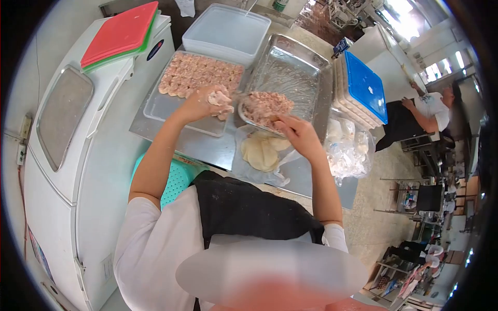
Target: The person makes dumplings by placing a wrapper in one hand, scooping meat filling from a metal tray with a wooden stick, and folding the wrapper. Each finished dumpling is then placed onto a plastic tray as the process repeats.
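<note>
My left hand (201, 106) curls around a dumpling (220, 99), pale wrapper with pink meat showing. It is held above the near right corner of a tray (150, 110) where rows of open-topped dumplings (199, 73) sit. My right hand (301, 133) is closed, fingertips at the edge of the minced meat filling (267, 106); what it grips is hidden. The filling lies in a small metal dish resting at the large metal pan's near side. Below it, round dough wrappers (259, 153) lie on a plastic bag, close to my right hand.
A large metal pan (316, 52) stands behind the filling. To its right are stacked boxes with a blue lid (364, 83) and a clear bag (347, 150). Clear containers (228, 31) sit behind the tray. A white freezer (104, 150) flanks my left; a teal basket (175, 181) is below.
</note>
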A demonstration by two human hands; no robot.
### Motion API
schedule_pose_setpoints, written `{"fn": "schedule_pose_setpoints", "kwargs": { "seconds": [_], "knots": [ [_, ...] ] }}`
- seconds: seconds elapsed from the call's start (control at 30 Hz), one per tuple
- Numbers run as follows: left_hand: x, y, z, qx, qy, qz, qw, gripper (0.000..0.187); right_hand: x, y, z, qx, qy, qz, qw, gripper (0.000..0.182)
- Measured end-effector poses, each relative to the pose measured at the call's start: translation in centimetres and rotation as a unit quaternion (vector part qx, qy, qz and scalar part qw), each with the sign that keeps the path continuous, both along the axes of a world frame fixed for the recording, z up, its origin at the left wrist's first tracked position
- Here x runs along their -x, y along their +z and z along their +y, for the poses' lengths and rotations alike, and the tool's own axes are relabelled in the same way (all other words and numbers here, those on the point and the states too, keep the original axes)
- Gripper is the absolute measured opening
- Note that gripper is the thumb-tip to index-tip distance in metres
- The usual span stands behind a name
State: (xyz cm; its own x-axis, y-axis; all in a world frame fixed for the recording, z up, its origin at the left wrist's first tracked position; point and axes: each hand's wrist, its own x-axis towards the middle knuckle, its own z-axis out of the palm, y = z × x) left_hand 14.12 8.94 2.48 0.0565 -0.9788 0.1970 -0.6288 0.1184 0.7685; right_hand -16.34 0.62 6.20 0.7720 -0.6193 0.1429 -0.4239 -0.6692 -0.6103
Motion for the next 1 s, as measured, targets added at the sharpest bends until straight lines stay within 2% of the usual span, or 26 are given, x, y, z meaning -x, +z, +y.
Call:
{"fn": "schedule_pose_setpoints", "kwargs": {
  "seconds": [0.03, 0.07, 0.1, 0.17, 0.2, 0.23, 0.37, 0.43, 0.6, 0.67, 0.73, 0.8, 0.87, 0.93, 0.97, 1.0],
  "knots": [
    [-2.0, -0.8, 0.8, -0.01, 0.01, 0.056, 0.998, 0.05, 0.3, -1.2, 0.0, 0.008, -0.025, -0.049, 0.998, 0.028],
    [-4.0, -1.3, 1.5, -0.013, 0.012, 0.057, 0.998, 0.05, 0.7, -2.1, 0.2, 0.015, -0.05, -0.099, 0.994, 0.029],
    [-6.1, -1.8, 2.2, -0.015, 0.049, 0.052, 0.997, 0.05, 1.2, -2.2, 0.6, 0.013, -0.048, -0.097, 0.994, 0.029],
    [-10.3, -4.1, 3.6, -0.019, 0.087, 0.047, 0.995, 0.049, 2.4, -2.4, 1.9, -0.163, -0.168, -0.141, 0.962, 0.031],
    [-12.4, -6.8, 4.3, 0.002, 0.132, -0.041, 0.99, 0.051, 2.9, -2.5, 2.6, -0.165, -0.169, -0.141, 0.962, 0.031],
    [-13.6, -8.8, 4.6, 0.023, 0.175, -0.129, 0.976, 0.053, 3.4, -2.5, 3.3, -0.197, -0.216, -0.168, 0.942, 0.031],
    [-13.9, -11.7, 4.0, 0.017, 0.128, -0.146, 0.981, 0.064, 4.3, -2.8, 5.5, -0.248, -0.329, -0.24, 0.879, 0.031],
    [-12.2, -12.4, 2.9, -0.019, 0.13, -0.081, 0.988, 0.073, 4.4, -3.5, 6.2, -0.257, -0.341, -0.249, 0.869, 0.031],
    [-9.3, -13.8, 1.6, -0.04, 0.135, -0.096, 0.985, 0.076, 3.7, -3.8, 7.6, -0.265, -0.352, -0.233, 0.867, 0.029],
    [-8.8, -14.3, 0.9, -0.055, 0.135, -0.089, 0.985, 0.076, 3.8, -3.8, 7.6, -0.299, -0.34, -0.183, 0.873, 0.029],
    [-8.7, -15.0, -0.3, 0.052, 0.161, -0.127, 0.977, 0.073, 4.3, -4.8, 6.5, -0.292, -0.348, -0.148, 0.878, 0.03],
    [-9.1, -15.4, -0.8, 0.05, 0.13, -0.151, 0.979, 0.072, 5.1, -5.5, 4.8, -0.087, -0.267, 0.007, 0.96, 0.031],
    [-9.6, -15.4, -0.8, 0.048, 0.098, -0.176, 0.978, 0.071, 6.0, -4.0, 2.7, 0.06, -0.261, 0.121, 0.956, 0.031],
    [-9.5, -13.9, 0.2, 0.054, 0.077, -0.212, 0.973, 0.054, 7.1, -1.6, -0.5, 0.12, -0.247, 0.321, 0.907, 0.033],
    [-8.1, -11.7, 0.6, 0.056, 0.069, -0.214, 0.973, 0.054, 7.5, -0.8, -1.9, 0.116, -0.253, 0.32, 0.905, 0.033],
    [-6.0, -8.7, 1.2, 0.043, 0.095, -0.2, 0.974, 0.042, 7.8, -0.2, -3.2, 0.147, -0.222, 0.331, 0.905, 0.031]
  ]
}}
